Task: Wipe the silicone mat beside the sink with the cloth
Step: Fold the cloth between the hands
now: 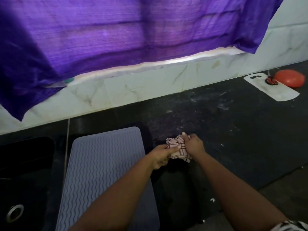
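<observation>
- Cloth (pixel 179 150) first: the pink checked rag sits bunched between both hands, low and right of the frame's centre, above the dark counter (pixel 216 124) and just right of the mat.
- Left hand (pixel 160 155) is closed on the near side of the bundle, thumb lying along the top and pointing right; the forearm crosses the mat's right edge on its way up from the bottom of the frame.
- Right hand (pixel 194 145) is closed on the far side, thumb raised, knuckles turned up; its forearm comes in from the lower right corner, where a striped sleeve (pixel 293 225) shows.
- Both hands are together, clamped on the same cloth, with the wrists angled toward each other as if gathering or wringing it.
- To do this step well, I judge it best to fold the rag into a flat pad rather than a ball, so that more fabric meets the surface.
- Mat (pixel 106 165), grey with wavy ridges, lies left of the hands at lower centre-left; wiping along the ridges should clear the grooves better than going across them.
- Sink (pixel 25 172), dark, with a metal drain (pixel 15 212), lies just left of the mat, so pushing any wet that way seems sensible.
- Farther out, a white cutting board (pixel 281 92) and a red object (pixel 290 78) sit at the right edge, well apart, and a purple curtain (pixel 116 39) fills the top.
</observation>
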